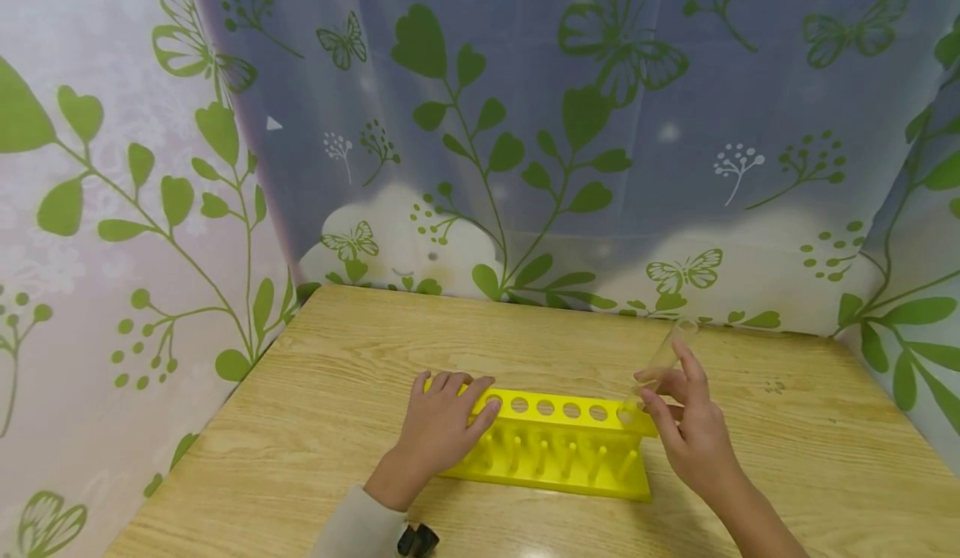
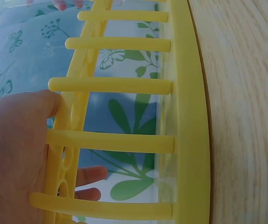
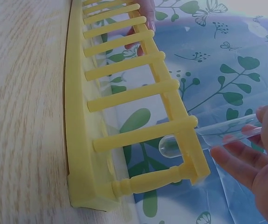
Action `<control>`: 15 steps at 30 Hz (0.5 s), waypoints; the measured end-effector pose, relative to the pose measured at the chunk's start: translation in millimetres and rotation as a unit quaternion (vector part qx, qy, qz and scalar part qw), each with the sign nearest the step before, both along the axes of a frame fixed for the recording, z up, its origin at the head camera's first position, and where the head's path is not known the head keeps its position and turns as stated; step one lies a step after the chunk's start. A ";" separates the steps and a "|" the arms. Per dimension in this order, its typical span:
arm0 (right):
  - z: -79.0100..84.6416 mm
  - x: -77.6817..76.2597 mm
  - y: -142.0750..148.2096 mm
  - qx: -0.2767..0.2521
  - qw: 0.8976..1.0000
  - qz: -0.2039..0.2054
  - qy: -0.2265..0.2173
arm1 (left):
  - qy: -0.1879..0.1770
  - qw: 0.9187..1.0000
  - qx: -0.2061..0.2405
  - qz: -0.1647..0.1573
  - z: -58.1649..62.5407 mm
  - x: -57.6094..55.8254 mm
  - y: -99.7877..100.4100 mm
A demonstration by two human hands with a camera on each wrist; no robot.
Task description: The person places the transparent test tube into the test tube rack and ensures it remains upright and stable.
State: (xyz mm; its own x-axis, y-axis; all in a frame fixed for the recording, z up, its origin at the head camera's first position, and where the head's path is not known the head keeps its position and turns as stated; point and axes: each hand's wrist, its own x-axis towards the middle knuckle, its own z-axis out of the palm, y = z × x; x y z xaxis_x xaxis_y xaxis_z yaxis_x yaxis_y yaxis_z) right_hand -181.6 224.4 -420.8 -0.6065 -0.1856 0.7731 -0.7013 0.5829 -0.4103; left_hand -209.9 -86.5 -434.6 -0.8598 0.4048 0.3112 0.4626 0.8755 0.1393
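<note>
A yellow test tube rack (image 1: 562, 485) stands on the table, with a row of holes along its top bar and upright pegs below. My left hand (image 1: 442, 429) grips the left end of that top bar, thumb in front and fingers behind. At the rack's right end, my right hand (image 1: 697, 441) pinches a clear glass test tube (image 1: 663, 356), tilted with its upper end leaning away to the right. In the right wrist view the rounded bottom of the tube (image 3: 170, 146) shows just below the top bar, at the end hole.
The light wood-grain table (image 1: 360, 333) extends around the rack. A patterned curtain (image 1: 525, 166) with leaves and butterflies hangs behind the table and along its sides. A small black object (image 1: 417, 540) sits by the left sleeve.
</note>
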 end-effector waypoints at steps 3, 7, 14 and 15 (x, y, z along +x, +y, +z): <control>1.0 0.6 -0.6 0.001 1.000 0.000 -0.002 | 0.000 1.000 -0.003 0.001 -0.2 -0.4 -0.1; 1.1 1.2 -1.3 0.000 1.000 0.000 -0.007 | 0.002 1.000 -0.004 0.001 -0.2 -0.4 -0.1; 0.2 1.0 -2.1 -0.003 1.000 0.005 -0.014 | 0.005 1.000 0.003 -0.001 0.3 0.2 0.1; -0.1 1.0 -2.2 -0.003 1.000 0.004 -0.014 | 0.006 1.000 0.004 -0.002 0.2 0.2 0.1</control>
